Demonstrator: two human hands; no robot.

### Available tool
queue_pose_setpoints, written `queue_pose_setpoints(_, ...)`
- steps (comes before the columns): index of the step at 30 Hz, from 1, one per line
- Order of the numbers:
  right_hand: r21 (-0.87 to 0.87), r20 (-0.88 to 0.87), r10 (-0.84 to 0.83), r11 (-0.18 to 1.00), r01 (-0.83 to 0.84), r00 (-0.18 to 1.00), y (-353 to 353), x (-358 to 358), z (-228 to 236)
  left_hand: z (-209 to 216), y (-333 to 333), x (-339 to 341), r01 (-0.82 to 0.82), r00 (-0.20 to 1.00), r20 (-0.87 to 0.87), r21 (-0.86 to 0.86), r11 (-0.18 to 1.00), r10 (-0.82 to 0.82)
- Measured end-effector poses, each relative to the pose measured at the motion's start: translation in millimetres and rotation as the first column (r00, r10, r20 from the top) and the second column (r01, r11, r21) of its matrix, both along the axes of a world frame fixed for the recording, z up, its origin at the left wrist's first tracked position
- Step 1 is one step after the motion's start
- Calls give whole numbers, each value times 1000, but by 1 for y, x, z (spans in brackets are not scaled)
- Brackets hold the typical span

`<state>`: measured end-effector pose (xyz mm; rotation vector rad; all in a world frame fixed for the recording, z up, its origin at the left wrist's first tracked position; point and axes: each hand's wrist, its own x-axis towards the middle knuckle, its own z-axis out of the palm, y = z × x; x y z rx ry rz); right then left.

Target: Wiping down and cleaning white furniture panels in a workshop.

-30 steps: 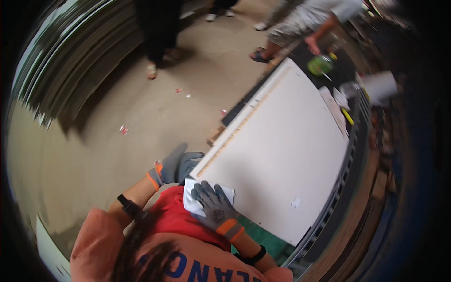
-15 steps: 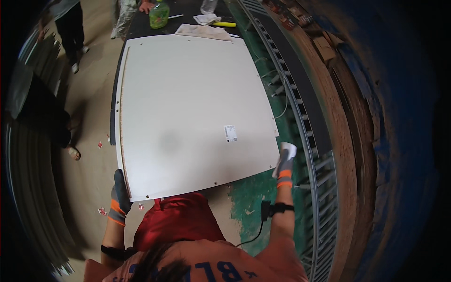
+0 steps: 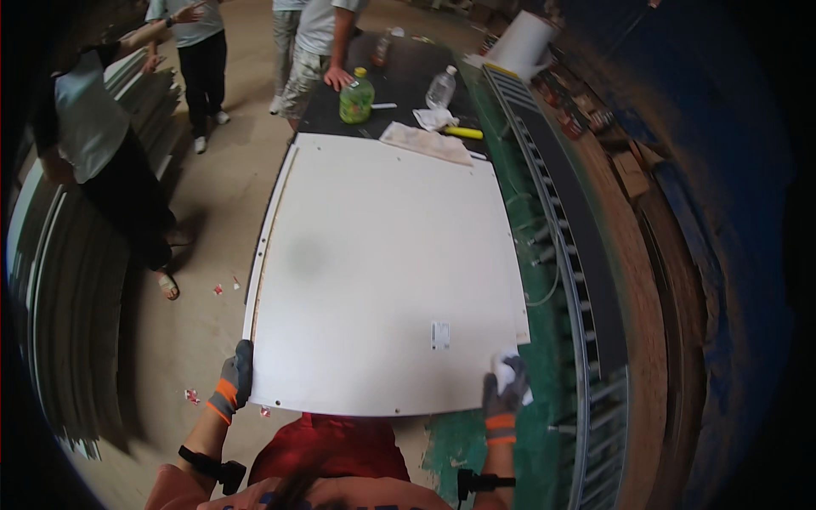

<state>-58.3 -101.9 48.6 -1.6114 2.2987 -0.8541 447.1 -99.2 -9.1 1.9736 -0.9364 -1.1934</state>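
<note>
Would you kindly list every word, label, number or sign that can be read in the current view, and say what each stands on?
No text can be read in this view.
White label on the white panel: dark print, too small to read.
Salmon shirt: dark lettering at the picture's lower edge, cut off and not legible.
Green bottle: no print can be made out.

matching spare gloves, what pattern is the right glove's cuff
Right glove's cuff: orange and grey bands, head view.

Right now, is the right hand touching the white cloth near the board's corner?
Touching: the head view shows the right hand with the cloth between thumb and fingers.
</note>
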Motion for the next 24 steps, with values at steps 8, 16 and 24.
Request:
queue_pose_setpoints(8, 117, -72, 292, 952, -283, 954, 36, 33, -16, 15, 9, 11, -21, 994, 111, 65, 998, 14)
queue_pose_setpoints(16, 156, -247, 223, 970, -188, 943, -24, -5, -1, 9, 7, 1, -30, 996, 88, 11, 999, 29)
queue_pose_setpoints(24, 122, -304, 451, 892, -435, 839, -195, -12, -10, 31, 6, 0, -51, 986, 163, 113, 992, 32)
